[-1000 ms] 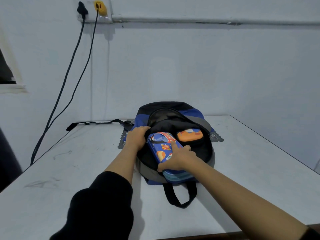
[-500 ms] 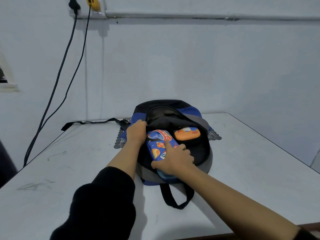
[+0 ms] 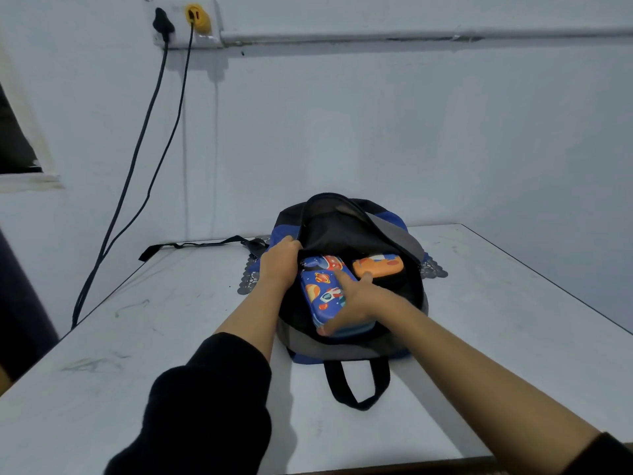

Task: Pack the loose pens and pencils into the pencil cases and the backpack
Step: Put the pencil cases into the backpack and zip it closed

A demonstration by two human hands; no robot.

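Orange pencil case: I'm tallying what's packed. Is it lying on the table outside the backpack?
No, the orange pencil case sits inside the open backpack.

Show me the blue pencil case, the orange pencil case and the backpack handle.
blue pencil case (image 3: 318,286), head view, its printed lid.
orange pencil case (image 3: 376,267), head view, its top face.
backpack handle (image 3: 335,378), head view, the loop's left strap.

left fingers (image 3: 292,244) half hidden behind backpack (image 3: 397,231) rim

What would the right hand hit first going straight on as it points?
Probably the black lining of the backpack, beyond the blue pencil case the right hand grips; depth unclear.
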